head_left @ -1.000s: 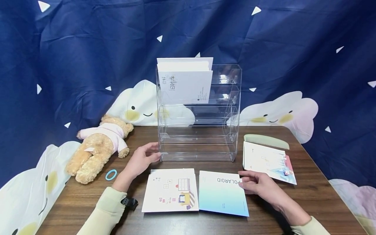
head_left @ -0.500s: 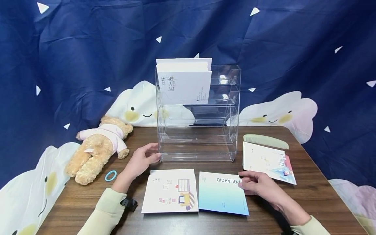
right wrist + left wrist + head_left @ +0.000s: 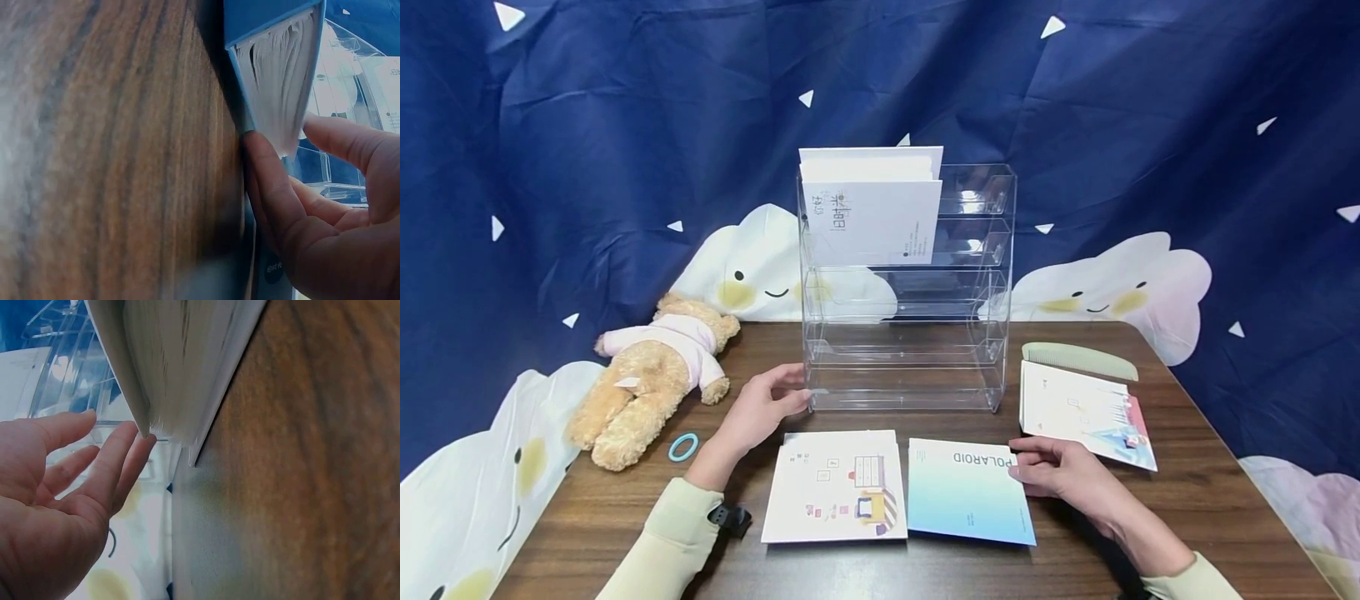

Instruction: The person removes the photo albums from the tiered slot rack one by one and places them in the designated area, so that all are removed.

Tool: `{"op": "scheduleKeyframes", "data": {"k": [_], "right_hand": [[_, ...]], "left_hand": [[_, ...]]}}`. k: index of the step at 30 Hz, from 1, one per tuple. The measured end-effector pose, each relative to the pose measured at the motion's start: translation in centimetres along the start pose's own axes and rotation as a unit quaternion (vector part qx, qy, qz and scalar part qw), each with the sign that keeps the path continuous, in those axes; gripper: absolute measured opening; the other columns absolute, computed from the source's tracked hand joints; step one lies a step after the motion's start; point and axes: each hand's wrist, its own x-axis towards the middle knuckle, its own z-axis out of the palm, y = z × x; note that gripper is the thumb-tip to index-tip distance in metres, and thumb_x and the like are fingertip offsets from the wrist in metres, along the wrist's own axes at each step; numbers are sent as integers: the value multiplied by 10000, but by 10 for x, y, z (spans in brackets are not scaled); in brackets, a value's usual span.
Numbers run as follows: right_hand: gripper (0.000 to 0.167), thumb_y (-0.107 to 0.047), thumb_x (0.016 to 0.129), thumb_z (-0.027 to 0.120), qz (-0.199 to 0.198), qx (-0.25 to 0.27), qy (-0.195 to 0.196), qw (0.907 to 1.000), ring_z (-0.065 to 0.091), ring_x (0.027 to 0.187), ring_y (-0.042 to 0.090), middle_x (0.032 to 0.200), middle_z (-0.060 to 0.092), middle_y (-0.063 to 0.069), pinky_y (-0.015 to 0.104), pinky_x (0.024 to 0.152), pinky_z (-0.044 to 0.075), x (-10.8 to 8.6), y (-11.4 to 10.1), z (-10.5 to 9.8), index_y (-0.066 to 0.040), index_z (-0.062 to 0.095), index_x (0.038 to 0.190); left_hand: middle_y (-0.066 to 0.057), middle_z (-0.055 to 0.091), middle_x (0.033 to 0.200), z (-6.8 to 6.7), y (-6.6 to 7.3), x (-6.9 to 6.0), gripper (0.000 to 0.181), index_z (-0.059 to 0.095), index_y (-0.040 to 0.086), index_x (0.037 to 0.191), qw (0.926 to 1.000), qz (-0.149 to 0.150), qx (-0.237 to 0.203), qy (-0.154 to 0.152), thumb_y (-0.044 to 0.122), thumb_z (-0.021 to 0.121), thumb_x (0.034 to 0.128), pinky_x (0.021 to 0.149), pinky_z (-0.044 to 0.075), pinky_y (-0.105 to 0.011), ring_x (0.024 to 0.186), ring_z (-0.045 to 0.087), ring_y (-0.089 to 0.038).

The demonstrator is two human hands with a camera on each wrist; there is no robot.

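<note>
In the head view my right hand point(image 3: 1067, 475) pinches the right edge of a white-to-blue POLAROID photo album point(image 3: 966, 500). Its thumb lies on the top cover; the right wrist view shows fingertips against the other cover of the album point(image 3: 275, 75). My left hand point(image 3: 765, 408) has loosely bent fingers at the lower left corner of a clear acrylic tiered rack point(image 3: 902, 400), seeming to touch it. Just in front of that hand lies a white illustrated album point(image 3: 842, 492), its thick page edges facing the left wrist camera. A white album point(image 3: 872, 221) stands in the rack's upper left.
On the right, another illustrated white album point(image 3: 1075, 408) lies beside a pale green comb point(image 3: 1078, 361). A teddy bear point(image 3: 655, 375) lies on the left, near a blue ring point(image 3: 683, 447). Behind the wooden table point(image 3: 850, 575) hangs a dark blue cloth point(image 3: 662, 125).
The near edge of the POLAROID album has shifted slightly away from the table front. Both hands stay almost still.
</note>
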Motion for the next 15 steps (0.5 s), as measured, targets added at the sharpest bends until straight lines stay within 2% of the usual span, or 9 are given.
{"op": "scheduleKeyframes", "data": {"k": [11, 15], "right_hand": [[643, -102, 1058, 761, -271, 150, -81, 9995, 781, 1069, 74, 1328, 754, 249, 315, 958, 687, -2, 3, -2, 235, 477, 1525], [598, -104, 1043, 777, -356, -217, 167, 9990, 771, 1052, 34, 1344, 766, 274, 243, 921, 664, -5, -2, -1, 205, 540, 1497]], "left_hand": [[-289, 687, 1472, 0, 0, 0, 535, 569, -11, 1592, 10000, 3, -11, 19, 119, 726, 1098, 958, 680, -275, 1252, 752, -386], [-290, 681, 1479, 0, 0, 1, 538, 564, -13, 1596, 10000, -21, -8, -2, 115, 723, 1098, 961, 678, -270, 1258, 750, -383]]}}
